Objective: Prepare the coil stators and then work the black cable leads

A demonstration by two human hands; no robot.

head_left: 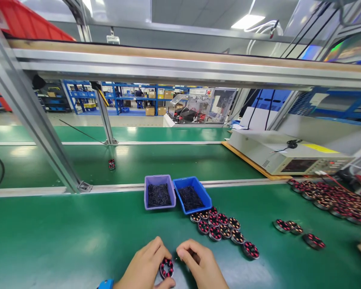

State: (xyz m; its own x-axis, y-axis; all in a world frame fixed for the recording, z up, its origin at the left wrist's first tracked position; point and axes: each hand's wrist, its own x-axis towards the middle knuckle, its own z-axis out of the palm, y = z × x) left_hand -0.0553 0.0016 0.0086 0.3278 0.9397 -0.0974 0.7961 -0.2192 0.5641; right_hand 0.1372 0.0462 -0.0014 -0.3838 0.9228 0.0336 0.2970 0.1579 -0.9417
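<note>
A coil ring (pixel 162 274) with red windings is at the near side of the green table (pixel 93 237), gripped between the left hand's (pixel 146 260) thumb and fingers. Just beside it, the right hand (pixel 200 259) curls, thumb and forefinger close together; whether they pinch anything cannot be told. Beyond stand a purple bin (pixel 160 208) and a blue bin (pixel 205 196), near other coil rings (pixel 214 233).
</note>
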